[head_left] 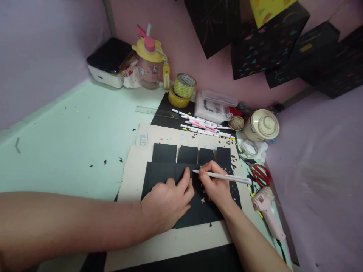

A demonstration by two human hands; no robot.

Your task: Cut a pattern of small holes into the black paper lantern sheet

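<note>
A sheet of black card [161, 172], with tabs along its far edge, lies on a pale board [133, 166]. Small cut-outs, one a star [202, 200], show on its right part. My left hand [170, 200] presses down on the card, index finger stretched forward and the others partly bent. Pinched in my right hand [217, 185] is a slim white pen-shaped tool [235, 177]. Its tip points left and meets or hovers just over the card beside my left index finger; whether it is a nib or a blade I cannot tell.
White markers [204, 126], a clear ruler [150, 110], tape rolls [184, 86] and a plastic box [212, 105] lie behind. Red-handled scissors [261, 175] and a pink glue gun [268, 211] are at right. A bottle [149, 68] stands back left; black paper boxes [266, 49] hang above.
</note>
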